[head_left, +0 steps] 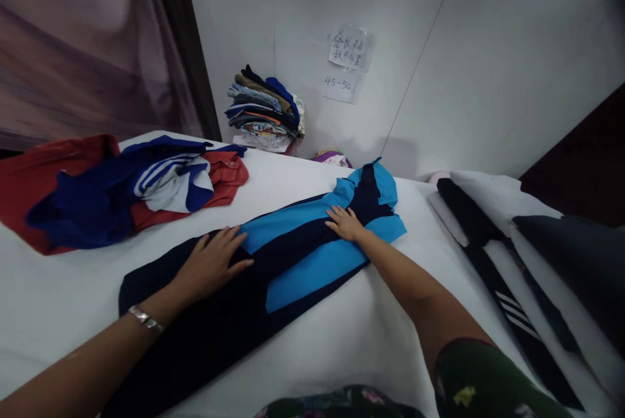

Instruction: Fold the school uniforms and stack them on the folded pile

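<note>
A navy and bright blue jacket (303, 281) lies spread lengthwise across the white table, its collar end (375, 183) toward the back. My left hand (212, 262) rests flat on the dark cloth at the jacket's left part, fingers apart. Nearer the collar, my right hand (346, 222) presses on the navy strip between two blue areas, its fingers spread and stretched out. Neither hand grips anything. Part of the dark cloth is hidden beneath my left forearm.
Red and blue clothes (92, 196) lie heaped at the left. A stack of folded clothes (266, 105) stands behind the table (288, 174) by the wall. On the right are black striped clothing (508, 301) and a dark grey piece (571, 262). Paper signs (349, 47) hang on the wall.
</note>
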### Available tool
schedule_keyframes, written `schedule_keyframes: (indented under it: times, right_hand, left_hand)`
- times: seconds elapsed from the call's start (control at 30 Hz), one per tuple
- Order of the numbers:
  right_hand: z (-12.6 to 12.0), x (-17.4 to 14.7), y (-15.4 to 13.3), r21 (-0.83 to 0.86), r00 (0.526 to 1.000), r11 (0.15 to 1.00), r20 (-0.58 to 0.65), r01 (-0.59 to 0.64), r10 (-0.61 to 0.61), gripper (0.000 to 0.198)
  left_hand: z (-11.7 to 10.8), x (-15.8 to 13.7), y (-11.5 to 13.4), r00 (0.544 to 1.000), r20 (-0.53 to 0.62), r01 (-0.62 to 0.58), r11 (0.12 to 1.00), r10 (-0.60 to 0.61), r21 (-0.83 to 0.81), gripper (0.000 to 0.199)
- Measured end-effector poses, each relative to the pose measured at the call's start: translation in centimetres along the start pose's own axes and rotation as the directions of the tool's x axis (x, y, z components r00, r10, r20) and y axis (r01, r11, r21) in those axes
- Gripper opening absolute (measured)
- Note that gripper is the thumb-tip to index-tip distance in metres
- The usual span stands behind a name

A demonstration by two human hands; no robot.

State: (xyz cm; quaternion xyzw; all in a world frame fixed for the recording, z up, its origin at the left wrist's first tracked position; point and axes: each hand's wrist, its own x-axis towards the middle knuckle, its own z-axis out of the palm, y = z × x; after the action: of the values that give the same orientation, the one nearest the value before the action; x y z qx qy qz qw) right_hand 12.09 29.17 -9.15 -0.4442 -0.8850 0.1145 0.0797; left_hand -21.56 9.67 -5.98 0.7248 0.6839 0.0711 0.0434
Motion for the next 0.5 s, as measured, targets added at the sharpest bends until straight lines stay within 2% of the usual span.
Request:
schedule_keyframes:
  times: [0.07,0.13,0.2,0.27,0.37,0.43,0.5]
  right_hand:
    - [1.2,-0.7,-0.5,0.030,0.998,0.998,0.049,-0.052,0.051,0.055]
    - [1.2,-1.0,-0.3,0.095,0.997,0.993,0.026,-0.074,0.072,0.053]
    - [-0.1,-1.3,0.7,0.167,0.990,0.979,-0.058,-0.118,0.129,0.050]
    - [-2.1,-2.2,2.7,0.209,0.950,0.954,-0.182,-0.215,0.254,0.047]
    - [-4.8,-4.4,6.8,0.261,0.805,0.855,-0.300,-0.448,0.513,0.049]
    - [-5.8,-6.0,9.5,0.324,0.685,0.742,-0.289,-0.587,0.668,0.052]
    - [-6.1,-7.1,11.5,0.382,0.600,0.640,-0.233,-0.667,0.765,0.058]
  left_hand:
    - [1.6,-0.5,0.4,0.994,0.108,-0.001,1.000,0.001,-0.001,0.066]
    - [2.7,-0.7,-0.1,0.988,0.157,-0.003,1.000,0.004,-0.004,0.066]
    - [3.3,-0.6,-0.9,0.989,0.145,-0.021,1.000,0.022,-0.005,0.064]
    - [3.6,-0.4,-1.8,0.993,0.113,-0.040,0.999,0.041,-0.008,0.060]
    - [4.1,-0.1,-2.6,0.993,0.094,-0.075,0.997,0.076,-0.019,0.055]
    - [4.1,0.0,-2.5,0.992,0.110,-0.062,0.998,0.065,-0.030,0.057]
    - [3.4,0.3,-2.0,0.989,0.149,-0.009,0.999,0.017,-0.053,0.064]
